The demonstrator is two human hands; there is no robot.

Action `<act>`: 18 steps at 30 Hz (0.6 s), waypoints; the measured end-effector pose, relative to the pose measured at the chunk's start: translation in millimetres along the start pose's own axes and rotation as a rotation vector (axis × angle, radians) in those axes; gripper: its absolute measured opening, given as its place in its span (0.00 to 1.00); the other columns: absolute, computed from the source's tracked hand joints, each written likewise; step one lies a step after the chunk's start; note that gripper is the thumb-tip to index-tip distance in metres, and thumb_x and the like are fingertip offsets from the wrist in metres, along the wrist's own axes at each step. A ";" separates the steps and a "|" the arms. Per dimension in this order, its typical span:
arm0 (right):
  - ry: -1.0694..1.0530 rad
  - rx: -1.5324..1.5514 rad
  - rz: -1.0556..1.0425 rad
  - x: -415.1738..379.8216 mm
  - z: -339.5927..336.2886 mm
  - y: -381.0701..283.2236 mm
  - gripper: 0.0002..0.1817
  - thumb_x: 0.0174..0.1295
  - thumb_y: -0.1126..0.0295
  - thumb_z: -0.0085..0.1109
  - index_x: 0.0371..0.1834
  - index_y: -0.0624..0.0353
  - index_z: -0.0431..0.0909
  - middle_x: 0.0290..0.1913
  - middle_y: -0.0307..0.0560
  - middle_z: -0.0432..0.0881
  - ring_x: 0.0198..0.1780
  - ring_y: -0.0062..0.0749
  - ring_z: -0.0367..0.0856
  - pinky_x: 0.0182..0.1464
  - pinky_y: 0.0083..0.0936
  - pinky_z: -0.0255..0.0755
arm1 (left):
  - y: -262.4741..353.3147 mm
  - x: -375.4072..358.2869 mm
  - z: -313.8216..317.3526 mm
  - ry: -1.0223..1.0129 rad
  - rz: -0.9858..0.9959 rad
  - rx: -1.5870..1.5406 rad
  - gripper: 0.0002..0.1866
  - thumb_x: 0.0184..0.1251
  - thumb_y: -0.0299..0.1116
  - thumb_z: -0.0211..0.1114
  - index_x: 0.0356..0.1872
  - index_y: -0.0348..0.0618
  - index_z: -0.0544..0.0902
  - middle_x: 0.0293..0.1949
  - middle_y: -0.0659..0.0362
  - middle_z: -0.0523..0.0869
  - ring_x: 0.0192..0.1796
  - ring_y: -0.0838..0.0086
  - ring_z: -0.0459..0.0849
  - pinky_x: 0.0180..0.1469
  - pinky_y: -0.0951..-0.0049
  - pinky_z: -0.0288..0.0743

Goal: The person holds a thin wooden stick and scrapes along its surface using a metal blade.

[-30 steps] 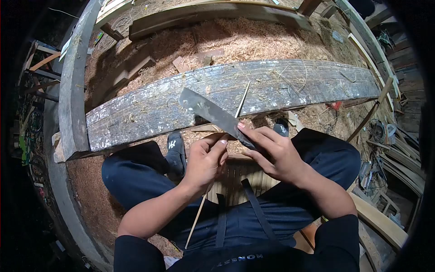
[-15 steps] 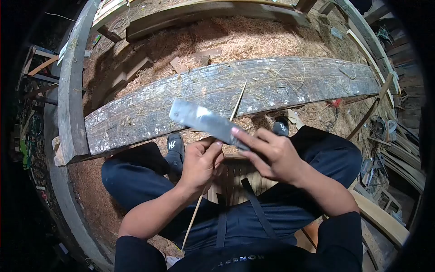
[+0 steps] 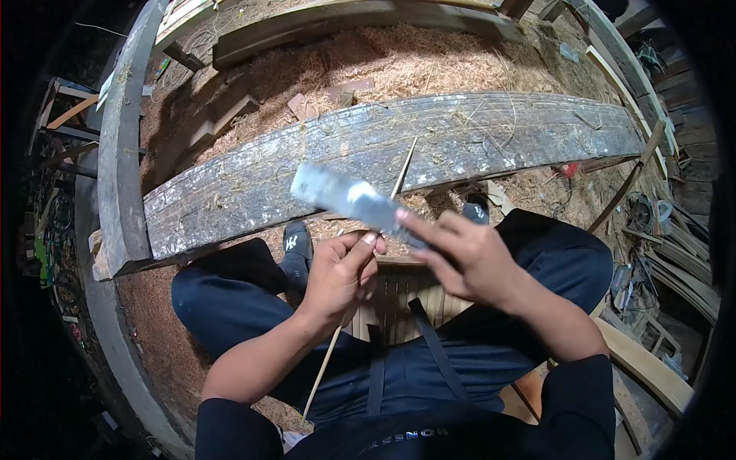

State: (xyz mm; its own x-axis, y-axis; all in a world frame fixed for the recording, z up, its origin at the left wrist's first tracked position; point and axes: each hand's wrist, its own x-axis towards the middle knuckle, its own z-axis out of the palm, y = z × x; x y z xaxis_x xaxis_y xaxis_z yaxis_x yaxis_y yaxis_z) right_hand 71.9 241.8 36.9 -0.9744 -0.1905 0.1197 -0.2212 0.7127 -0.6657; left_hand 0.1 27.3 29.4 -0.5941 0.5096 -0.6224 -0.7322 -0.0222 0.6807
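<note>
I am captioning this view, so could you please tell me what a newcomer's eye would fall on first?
Probably the shiny, blurred metal blade in the right hand, near the middle of the view. Just below it, the left hand grips a thin, pale stick that slants toward the bottom edge. Beyond them, a weathered, white-flecked plank spans much of the view.

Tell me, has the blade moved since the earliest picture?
Yes: the blade has shifted slightly left and down the picture, judged against the wide plank.

Head cam looks fwd/down, close abv lap [image 3: 414, 377].
</note>
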 end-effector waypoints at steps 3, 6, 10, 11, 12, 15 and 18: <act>0.079 -0.038 0.099 5.9 -3.6 9.8 0.33 0.63 0.72 0.68 0.74 0.46 0.73 0.30 0.49 0.76 0.28 0.41 0.80 0.32 0.34 0.76 | -3.6 -1.2 -1.8 -0.036 -0.007 0.002 0.15 0.81 0.40 0.56 0.36 0.41 0.78 0.16 0.68 0.68 0.14 0.83 0.61 0.19 0.79 0.58; -0.051 -0.013 -0.026 0.9 -0.3 -6.7 0.27 0.68 0.63 0.63 0.71 0.50 0.75 0.32 0.52 0.79 0.28 0.47 0.83 0.32 0.39 0.80 | -1.4 -1.5 -0.6 0.006 -0.003 0.060 0.15 0.82 0.42 0.55 0.37 0.42 0.78 0.15 0.68 0.68 0.14 0.83 0.60 0.19 0.78 0.58; 0.060 -0.059 0.106 8.4 -4.1 12.1 0.28 0.67 0.60 0.64 0.72 0.45 0.74 0.32 0.53 0.78 0.28 0.50 0.83 0.32 0.40 0.80 | -2.3 0.9 -4.4 -0.046 -0.022 -0.019 0.14 0.80 0.40 0.56 0.37 0.40 0.78 0.16 0.67 0.68 0.13 0.82 0.60 0.19 0.78 0.58; 0.062 -0.066 0.105 5.6 -2.9 7.6 0.28 0.67 0.60 0.64 0.72 0.45 0.74 0.32 0.53 0.78 0.28 0.50 0.83 0.32 0.40 0.80 | -1.0 -0.1 -3.1 -0.052 -0.018 -0.020 0.14 0.80 0.40 0.56 0.37 0.40 0.78 0.16 0.67 0.68 0.13 0.82 0.60 0.19 0.78 0.58; 0.028 -0.023 0.029 0.9 1.2 -0.1 0.30 0.65 0.65 0.66 0.73 0.46 0.74 0.31 0.51 0.77 0.27 0.46 0.80 0.31 0.38 0.78 | -0.3 -1.3 -2.5 -0.022 -0.017 0.025 0.14 0.81 0.40 0.56 0.37 0.41 0.78 0.16 0.68 0.68 0.14 0.82 0.59 0.19 0.79 0.57; 0.005 -0.010 0.074 1.7 0.2 2.7 0.28 0.66 0.60 0.65 0.71 0.45 0.75 0.34 0.54 0.80 0.28 0.49 0.83 0.32 0.41 0.80 | -2.2 -0.8 -4.1 0.009 -0.021 0.041 0.15 0.82 0.42 0.54 0.37 0.42 0.78 0.15 0.68 0.67 0.14 0.83 0.58 0.19 0.79 0.57; 0.059 -0.020 0.107 10.3 -8.9 6.2 0.27 0.66 0.64 0.65 0.70 0.47 0.76 0.34 0.54 0.81 0.27 0.48 0.83 0.32 0.40 0.80 | 0.0 -0.7 -6.0 -0.075 -0.025 -0.030 0.15 0.82 0.42 0.54 0.38 0.42 0.77 0.15 0.68 0.66 0.13 0.83 0.58 0.19 0.78 0.57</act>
State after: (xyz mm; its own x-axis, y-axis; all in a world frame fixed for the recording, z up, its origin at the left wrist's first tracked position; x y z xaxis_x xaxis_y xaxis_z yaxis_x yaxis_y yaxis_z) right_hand 60.1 250.3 40.5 -0.9930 -0.0733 0.0925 -0.1163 0.7405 -0.6619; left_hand -1.4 21.8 27.5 -0.5499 0.5734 -0.6073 -0.7565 -0.0337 0.6531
